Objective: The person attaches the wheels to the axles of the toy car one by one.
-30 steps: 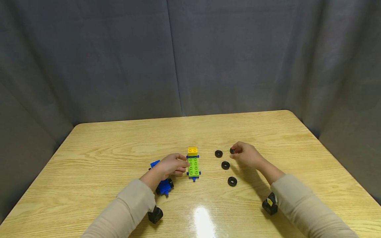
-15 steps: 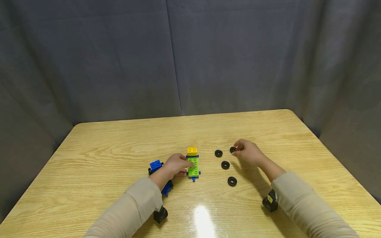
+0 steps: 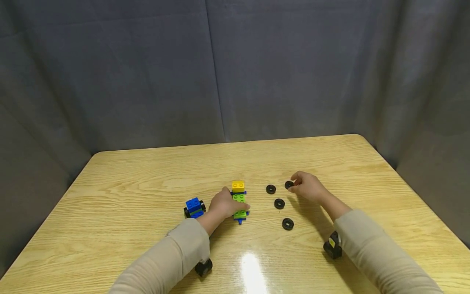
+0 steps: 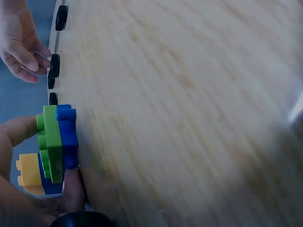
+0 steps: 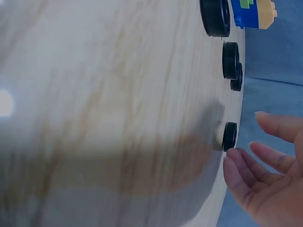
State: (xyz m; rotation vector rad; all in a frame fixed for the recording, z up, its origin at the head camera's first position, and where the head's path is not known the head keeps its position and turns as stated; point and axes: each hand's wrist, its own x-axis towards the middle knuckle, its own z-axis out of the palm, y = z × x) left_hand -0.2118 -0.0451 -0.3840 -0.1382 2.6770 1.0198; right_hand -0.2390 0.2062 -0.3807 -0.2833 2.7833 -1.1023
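Note:
In the head view my left hand [image 3: 224, 204] is at a toy brick car [image 3: 239, 197] with a lime-green plate, yellow brick and blue axle bases. One digit reaches across its top, while in the left wrist view another lies low beside the blue base [image 4: 69, 137]. The car's own axle ends are bare. My right hand [image 3: 308, 187] is beside the farthest black toy wheel [image 3: 289, 185]. Its fingers [image 5: 244, 175] are spread and lightly bent, fingertips right at that wheel's edge, the thumb apart from it.
Several more black wheels lie flat right of the car, such as the nearest wheel [image 3: 288, 223]. A blue toy car [image 3: 194, 207] with black wheels stands on the left, partly hidden by my left arm. Grey curtains [image 3: 154, 81] hang behind the wooden table [image 3: 147, 171].
My left hand has moved right, from beside the green-and-yellow car to over and around it. My right hand has shifted slightly away to the right, its thumb and fingers still around the far wheel.

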